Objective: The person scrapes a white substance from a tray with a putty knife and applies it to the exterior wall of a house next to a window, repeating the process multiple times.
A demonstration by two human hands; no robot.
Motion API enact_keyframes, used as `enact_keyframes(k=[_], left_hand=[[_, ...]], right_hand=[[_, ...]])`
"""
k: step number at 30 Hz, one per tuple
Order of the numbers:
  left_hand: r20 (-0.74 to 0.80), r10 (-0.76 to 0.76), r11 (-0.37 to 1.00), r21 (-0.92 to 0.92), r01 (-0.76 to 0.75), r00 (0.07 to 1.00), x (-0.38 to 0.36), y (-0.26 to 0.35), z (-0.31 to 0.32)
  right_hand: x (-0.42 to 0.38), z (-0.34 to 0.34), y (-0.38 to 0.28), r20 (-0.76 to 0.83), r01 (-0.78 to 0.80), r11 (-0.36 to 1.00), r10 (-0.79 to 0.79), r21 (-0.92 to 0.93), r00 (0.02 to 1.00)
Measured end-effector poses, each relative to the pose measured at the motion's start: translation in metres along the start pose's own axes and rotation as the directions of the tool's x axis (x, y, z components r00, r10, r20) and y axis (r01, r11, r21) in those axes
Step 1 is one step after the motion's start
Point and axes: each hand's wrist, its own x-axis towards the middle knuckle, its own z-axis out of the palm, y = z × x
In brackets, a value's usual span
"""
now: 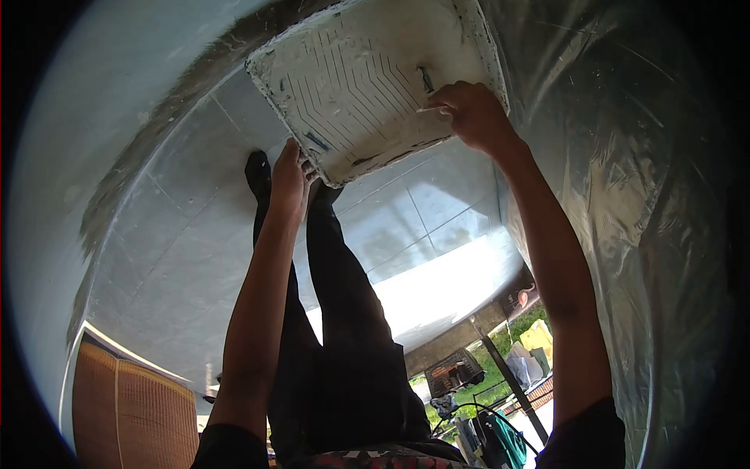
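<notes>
A paint tray (363,117), caked with whitish paint and marked with ribbed lines, is held out in front of me. My left hand (294,178) grips its near left corner, thumb at the rim and fingers curled underneath. Over the right side of the tray is my right hand (473,117), closed in a pinch. A thin pale stick-like piece (428,108) pokes out from its fingers; its kind cannot be made out. Just beyond those fingers, a dark bare streak (425,79) shows on the tray. Another dark patch (317,141) lies near its left edge.
Wrinkled clear plastic sheeting (594,156) hangs close on my right. A pale wall (62,141) curves along the left. My legs stand on a grey tiled floor (180,211). A woven blind (137,406) and outdoor clutter with a yellow item (537,341) appear at the bottom.
</notes>
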Motion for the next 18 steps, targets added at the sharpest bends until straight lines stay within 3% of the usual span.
enact_keyframes(k=[1,2,4,7,9,11,13,16,18], left_hand=[[-0.01,0.005,1.0,0.011,-0.005,1.0,0.0,0.0,0.001],[-0.022,0.009,1.0,0.021,-0.009,1.0,0.0,-0.001,0.001],[-0.044,0.007,1.0,0.027,-0.006,0.999,-0.004,0.0,0.006],[-0.068,0.015,1.0,0.004,-0.014,0.998,-0.008,0.006,0.014],[-0.072,0.011,1.0,-0.023,-0.013,0.997,-0.009,0.003,0.019],[-0.09,0.16,0.982,-0.088,-0.168,0.983,-0.005,-0.002,0.022],[-0.138,0.185,0.974,-0.104,-0.2,0.973,0.001,-0.005,0.027],[-0.201,0.232,0.959,-0.117,-0.259,0.952,0.006,-0.008,0.032],[-0.217,0.252,0.952,-0.12,-0.282,0.943,0.006,-0.012,0.034]], right_hand=[[0.004,-0.004,0.009,-0.115,0.005,0.999,0.0,0.041,0.993],[0.005,-0.003,0.017,-0.111,0.004,0.999,0.0,0.04,0.994],[0.003,0.01,0.03,-0.272,0.186,0.98,-0.197,-0.065,0.942],[-0.013,0.028,0.035,-0.276,0.184,0.977,-0.208,-0.111,0.938],[-0.023,0.032,0.037,-0.248,0.19,0.979,-0.204,-0.079,0.947],[-0.031,0.03,0.039,-0.226,0.194,0.98,-0.199,-0.045,0.954],[-0.028,0.019,0.036,-0.06,0.141,0.987,-0.146,-0.079,0.987],[-0.017,-0.005,0.028,0.065,0.114,0.992,-0.11,-0.06,0.992],[-0.005,-0.022,0.025,0.057,0.076,0.992,-0.071,-0.096,0.996]])
